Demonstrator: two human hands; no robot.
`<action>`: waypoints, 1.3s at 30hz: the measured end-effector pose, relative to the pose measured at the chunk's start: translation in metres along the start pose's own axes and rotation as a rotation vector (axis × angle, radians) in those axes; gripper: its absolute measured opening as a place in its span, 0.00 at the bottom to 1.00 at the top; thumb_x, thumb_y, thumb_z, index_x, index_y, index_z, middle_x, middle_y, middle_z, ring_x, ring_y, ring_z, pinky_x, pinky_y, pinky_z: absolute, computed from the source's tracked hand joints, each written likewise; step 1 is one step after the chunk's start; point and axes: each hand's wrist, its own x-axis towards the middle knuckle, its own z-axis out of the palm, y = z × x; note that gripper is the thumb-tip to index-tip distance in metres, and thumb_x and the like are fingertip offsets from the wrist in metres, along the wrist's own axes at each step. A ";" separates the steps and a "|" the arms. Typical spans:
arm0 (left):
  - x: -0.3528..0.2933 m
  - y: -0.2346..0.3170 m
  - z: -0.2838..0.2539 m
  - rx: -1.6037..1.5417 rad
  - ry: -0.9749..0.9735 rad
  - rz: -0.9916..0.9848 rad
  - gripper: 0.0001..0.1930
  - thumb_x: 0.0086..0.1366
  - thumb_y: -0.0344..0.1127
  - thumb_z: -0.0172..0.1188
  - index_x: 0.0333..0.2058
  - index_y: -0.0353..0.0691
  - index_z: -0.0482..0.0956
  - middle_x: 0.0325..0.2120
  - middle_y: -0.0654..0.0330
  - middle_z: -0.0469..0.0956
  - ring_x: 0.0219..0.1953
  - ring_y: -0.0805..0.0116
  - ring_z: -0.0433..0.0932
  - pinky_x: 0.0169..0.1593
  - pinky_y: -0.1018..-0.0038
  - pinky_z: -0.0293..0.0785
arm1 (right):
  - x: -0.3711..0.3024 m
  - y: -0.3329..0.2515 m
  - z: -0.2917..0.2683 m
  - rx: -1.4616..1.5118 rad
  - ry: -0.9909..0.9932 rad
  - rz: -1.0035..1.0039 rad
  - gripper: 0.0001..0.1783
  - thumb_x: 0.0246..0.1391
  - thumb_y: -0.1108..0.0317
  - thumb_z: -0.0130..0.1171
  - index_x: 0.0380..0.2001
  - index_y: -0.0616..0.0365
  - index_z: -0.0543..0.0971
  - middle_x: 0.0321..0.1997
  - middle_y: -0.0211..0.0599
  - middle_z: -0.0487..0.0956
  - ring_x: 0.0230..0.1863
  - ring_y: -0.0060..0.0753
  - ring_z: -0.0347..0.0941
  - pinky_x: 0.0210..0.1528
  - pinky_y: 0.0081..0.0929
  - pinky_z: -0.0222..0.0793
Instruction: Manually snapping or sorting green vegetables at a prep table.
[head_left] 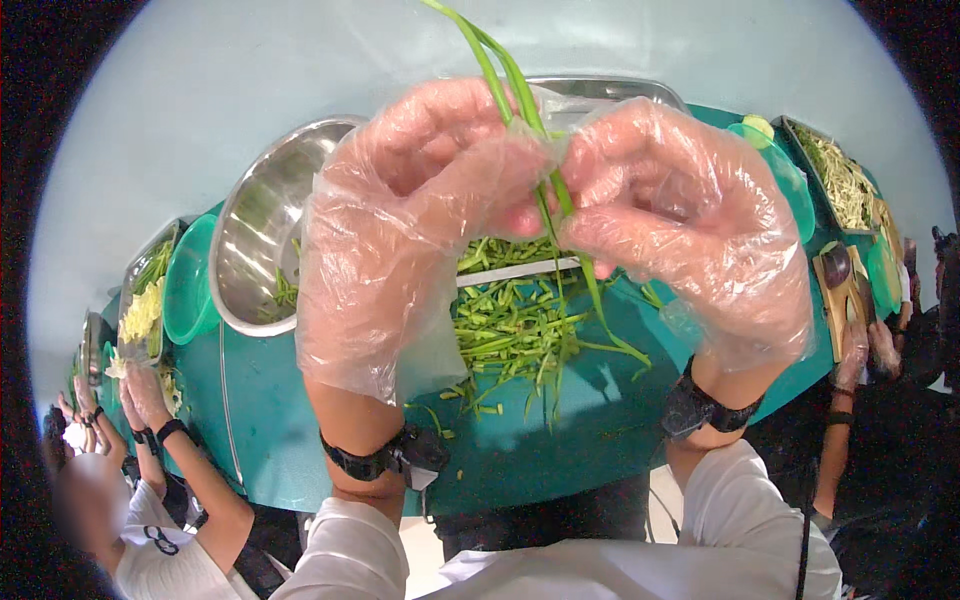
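Note:
Both my hands, in clear plastic gloves, are raised in front of me over the table. My left hand (430, 180) pinches a few long, thin green stalks (515, 90) between thumb and fingers; their upper ends rise past it. Close beside it, my right hand (660, 190) is closed on the same stalks, thumb against fingertips. The lower ends droop below both hands toward the table. Underneath lies a loose heap of short-cut green stalk pieces (510, 340). More pieces sit in a steel tray (600, 88), which my hands mostly cover.
A steel bowl (255, 225) with some green pieces and a green basin (190, 285) stand left on the green table (300, 430). Trays of vegetables (835, 175) lie far right. Co-workers' gloved hands (148, 395) work at the left; others (855, 355) are beside a cutting board at right.

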 end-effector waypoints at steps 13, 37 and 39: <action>-0.005 -0.009 0.005 -0.031 0.036 0.080 0.16 0.62 0.36 0.58 0.46 0.33 0.78 0.33 0.60 0.80 0.31 0.76 0.76 0.34 0.82 0.71 | 0.006 0.013 -0.013 -0.020 -0.112 -0.106 0.09 0.50 0.78 0.62 0.36 0.63 0.76 0.31 0.30 0.76 0.31 0.18 0.72 0.32 0.16 0.68; 0.005 -0.002 -0.014 0.098 0.091 0.156 0.15 0.63 0.35 0.57 0.45 0.33 0.75 0.30 0.64 0.74 0.25 0.78 0.70 0.29 0.84 0.67 | 0.018 0.022 -0.033 -0.448 -0.127 -0.104 0.12 0.53 0.70 0.61 0.39 0.64 0.80 0.29 0.30 0.77 0.28 0.21 0.67 0.33 0.20 0.65; 0.007 -0.001 -0.020 0.032 0.152 0.141 0.15 0.63 0.36 0.58 0.45 0.33 0.75 0.28 0.66 0.71 0.24 0.79 0.66 0.28 0.85 0.63 | 0.016 0.024 -0.043 -0.354 -0.073 -0.176 0.11 0.56 0.70 0.59 0.40 0.64 0.80 0.29 0.28 0.78 0.23 0.14 0.63 0.26 0.15 0.60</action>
